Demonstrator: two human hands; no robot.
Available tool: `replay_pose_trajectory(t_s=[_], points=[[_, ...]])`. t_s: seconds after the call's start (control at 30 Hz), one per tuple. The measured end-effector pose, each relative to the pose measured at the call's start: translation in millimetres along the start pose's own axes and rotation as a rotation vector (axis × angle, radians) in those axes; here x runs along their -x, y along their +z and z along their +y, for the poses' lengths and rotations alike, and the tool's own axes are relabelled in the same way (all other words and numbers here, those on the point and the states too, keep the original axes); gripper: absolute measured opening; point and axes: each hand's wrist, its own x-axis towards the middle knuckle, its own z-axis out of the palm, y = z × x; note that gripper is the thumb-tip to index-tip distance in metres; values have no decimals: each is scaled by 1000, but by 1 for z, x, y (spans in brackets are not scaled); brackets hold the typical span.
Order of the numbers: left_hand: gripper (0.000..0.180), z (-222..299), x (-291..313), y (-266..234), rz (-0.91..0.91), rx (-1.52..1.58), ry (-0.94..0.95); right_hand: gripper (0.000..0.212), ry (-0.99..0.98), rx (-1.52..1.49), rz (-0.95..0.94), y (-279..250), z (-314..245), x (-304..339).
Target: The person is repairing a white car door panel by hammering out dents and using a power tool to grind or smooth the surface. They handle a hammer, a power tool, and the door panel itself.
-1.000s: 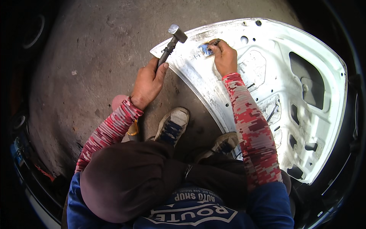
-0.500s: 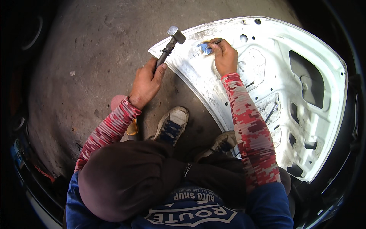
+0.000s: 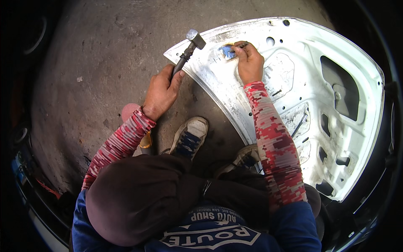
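Above the grey concrete floor [image 3: 105,63], in the head view, the left hand [image 3: 161,90] has its grip closed round a grey steel-headed hammer with a dark shaft [image 3: 183,59], its head over the left corner of a broad white metal panel with cut-outs [image 3: 228,86]. The right hand [image 3: 250,64] grips a slim dark rod-like tool [image 3: 243,45], mostly hidden by fingers, beside a ragged blue patch [image 3: 226,52]; whether they touch, I can't tell. A glancing blow could hurt those fingers, so near the tool's end; a slack hold could let it skid and scratch the white metal.
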Motion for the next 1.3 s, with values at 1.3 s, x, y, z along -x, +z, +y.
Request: replay_pose_trajectory(t_s=[1.3], points=[[39, -3, -2, 2, -28, -21, -44, 11, -56, -2, 42, 5, 14, -3]])
